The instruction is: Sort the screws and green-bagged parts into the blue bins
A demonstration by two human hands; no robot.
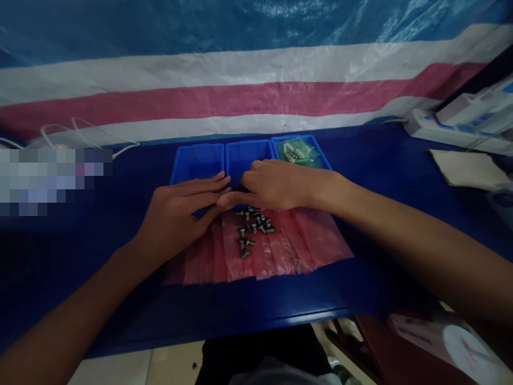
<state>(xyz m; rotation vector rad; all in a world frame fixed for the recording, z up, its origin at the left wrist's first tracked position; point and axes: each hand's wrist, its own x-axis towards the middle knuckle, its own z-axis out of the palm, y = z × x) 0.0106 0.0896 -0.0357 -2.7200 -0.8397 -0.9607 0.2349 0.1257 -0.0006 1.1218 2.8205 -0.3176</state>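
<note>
Pink bags (280,240), steel screws (252,227), no legible writing

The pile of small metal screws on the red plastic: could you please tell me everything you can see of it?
The screws are small, grey and metallic-looking, each with a short shank and a wider head, too small for finer detail. About fifteen lie loose, pointing different ways, some touching one another, on the overlapping red plastic bags spread on the blue table. They sit just in front of the middle blue bin. The right hand rests at the pile's far edge and the left hand beside it; whether either touches a screw is hidden.
</note>
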